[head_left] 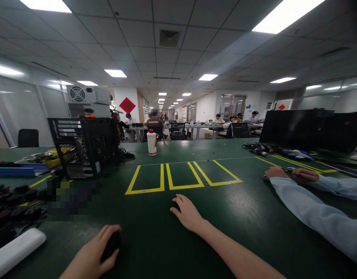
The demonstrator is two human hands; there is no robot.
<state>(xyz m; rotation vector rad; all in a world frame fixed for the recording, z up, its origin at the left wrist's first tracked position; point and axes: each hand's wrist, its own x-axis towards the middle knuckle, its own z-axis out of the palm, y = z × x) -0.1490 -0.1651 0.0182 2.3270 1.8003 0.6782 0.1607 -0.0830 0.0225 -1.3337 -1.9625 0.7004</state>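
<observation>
Low in the view, my left hand [93, 252] is curled around a black rounded object [112, 245] the size of a computer mouse. Thumb and fingers cover most of it, and its underside is hidden. My right hand [188, 213] lies on the green table [155, 224] with its fingers stretched out and nothing held. Just beyond its fingertips are yellow tape outlines [184, 186] marked on the tabletop.
An opened black computer case [99, 143] stands at left, near a heap of black parts [18, 205] and a white bar [18, 248]. A white bottle [152, 143] stands farther back. Right are monitors [294, 130] and another person's blue sleeves [306, 209].
</observation>
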